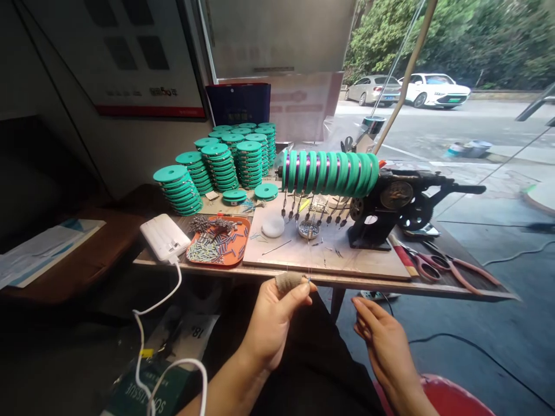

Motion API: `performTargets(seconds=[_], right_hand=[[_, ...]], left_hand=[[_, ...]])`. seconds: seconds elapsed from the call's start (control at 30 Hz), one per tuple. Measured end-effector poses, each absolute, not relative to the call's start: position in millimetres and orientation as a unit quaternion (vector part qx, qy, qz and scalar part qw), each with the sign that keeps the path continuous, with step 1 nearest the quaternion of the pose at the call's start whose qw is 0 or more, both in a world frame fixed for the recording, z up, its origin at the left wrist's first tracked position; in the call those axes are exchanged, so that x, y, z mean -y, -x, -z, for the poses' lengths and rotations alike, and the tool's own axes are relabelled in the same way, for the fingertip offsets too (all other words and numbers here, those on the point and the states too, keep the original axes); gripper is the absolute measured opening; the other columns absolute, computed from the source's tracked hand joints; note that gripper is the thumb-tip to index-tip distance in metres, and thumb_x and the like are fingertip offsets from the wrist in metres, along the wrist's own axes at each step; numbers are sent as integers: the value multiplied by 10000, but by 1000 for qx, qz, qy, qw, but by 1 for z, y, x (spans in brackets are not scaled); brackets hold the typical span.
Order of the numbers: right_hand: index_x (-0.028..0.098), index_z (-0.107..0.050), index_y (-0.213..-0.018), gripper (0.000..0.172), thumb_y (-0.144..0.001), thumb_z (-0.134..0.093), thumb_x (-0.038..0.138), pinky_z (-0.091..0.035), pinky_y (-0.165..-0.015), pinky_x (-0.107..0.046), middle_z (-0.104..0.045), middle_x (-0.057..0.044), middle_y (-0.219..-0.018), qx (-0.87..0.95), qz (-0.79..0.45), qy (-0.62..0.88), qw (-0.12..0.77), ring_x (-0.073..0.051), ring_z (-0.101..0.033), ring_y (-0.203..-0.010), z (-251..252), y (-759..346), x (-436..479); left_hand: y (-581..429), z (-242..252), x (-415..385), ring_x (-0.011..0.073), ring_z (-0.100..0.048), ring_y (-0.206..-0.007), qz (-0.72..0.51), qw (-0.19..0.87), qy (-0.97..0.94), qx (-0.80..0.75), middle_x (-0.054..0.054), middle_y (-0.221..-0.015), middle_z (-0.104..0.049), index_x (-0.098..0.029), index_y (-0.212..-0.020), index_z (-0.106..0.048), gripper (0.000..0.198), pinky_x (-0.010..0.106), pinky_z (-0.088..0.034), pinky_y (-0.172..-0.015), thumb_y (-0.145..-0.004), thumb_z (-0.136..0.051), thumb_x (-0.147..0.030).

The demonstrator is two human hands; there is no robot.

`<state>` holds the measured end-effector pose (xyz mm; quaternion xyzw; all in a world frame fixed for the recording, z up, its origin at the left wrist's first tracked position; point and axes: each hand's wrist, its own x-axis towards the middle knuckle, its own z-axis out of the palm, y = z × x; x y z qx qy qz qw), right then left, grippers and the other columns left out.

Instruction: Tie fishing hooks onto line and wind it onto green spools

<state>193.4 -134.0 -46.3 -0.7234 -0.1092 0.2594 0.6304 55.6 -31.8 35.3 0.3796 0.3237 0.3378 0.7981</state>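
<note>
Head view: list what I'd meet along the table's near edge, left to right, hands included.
White device with a cable → orange tray → left hand → right hand → scissors.

Green pack (135,382) reads "TISSUE". Wall poster (151,60) – "50年". Pale bag (203,342) – digits 1 and 8, order unclear.

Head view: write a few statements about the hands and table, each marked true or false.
1. The left hand has a tan wrap at its fingers. True.
2. The right hand rests on the table. False: it is off the table, in front of its edge.
3. The spools on the winder are red. False: those spools are green.
4. A white cable plugs into the white device. True.
</note>
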Motion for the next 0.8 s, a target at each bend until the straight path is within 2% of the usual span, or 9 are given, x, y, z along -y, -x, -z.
performTargets(seconds=[0.13, 0.2, 0.3, 0.47, 0.6, 0.7, 0.8], right_hand=[[174, -656, -692, 195, -632, -675, 359, -468, -593, -262, -641, -39, -678, 192, -94, 762, 611, -176, -577, -627, 20, -166, 152], [199, -656, -671, 115, -705, -627, 305, -469, -567, -242, -640, -23, -641, 332, -68, 735, 587, -162, -585, -589, 7, -154, 152], [214, -661, -729, 88, -756, -577, 205, -474, -522, -208, -654, -7, -629, 519, -92, 661, 534, -136, -598, -546, -2, -148, 140], [204, -663, -881, 159, -771, -557, 160, -509, -621, -220, -693, -37, -750, 590, -88, 632, 495, -161, -648, -666, 6, -153, 129], [209, -642, -958, 199, -787, -556, 265, -506, -621, -207, -662, -23, -767, 494, -200, 669, 518, -154, -632, -692, 9, -163, 127], [189, -583, -1082, 325, -807, -507, 344, -506, -602, -245, -635, -36, -813, 423, -282, 676, 534, -155, -607, -672, 4, -171, 112], [194, -540, -1160, 391, -808, -485, 353, -488, -767, -336, -613, -77, -1016, 451, -284, 670, 517, -201, -590, -876, -5, -175, 92]], left_hand=[[-58, -35, 31, 70, -553, -595, -328, 799, -386, -324, 0, -662, -658, -143, -666, -687, 60, 174, -436, -627, -634, -705, -190], [-58, -36, 31, 85, -567, -603, -311, 808, -394, -308, 5, -660, -657, -139, -669, -685, 71, 194, -446, -633, -625, -711, -188], [-59, -39, 32, 99, -582, -596, -270, 829, -405, -277, 12, -644, -655, -134, -668, -680, 71, 212, -453, -623, -632, -707, -189], [-56, -40, 27, 83, -576, -564, -259, 829, -413, -273, 11, -634, -651, -127, -666, -673, 66, 187, -435, -581, -650, -693, -188], [-51, -38, 17, 72, -549, -558, -319, 790, -417, -319, 9, -672, -654, -133, -684, -667, 69, 188, -437, -590, -646, -693, -184], [-51, -32, 10, 71, -508, -528, -356, 743, -445, -350, 5, -645, -616, -119, -675, -649, 93, 192, -431, -537, -654, -683, -203], [-58, -24, 8, 89, -490, -518, -375, 687, -504, -365, 6, -622, -577, -116, -655, -623, 120, 212, -429, -495, -670, -664, -227]])
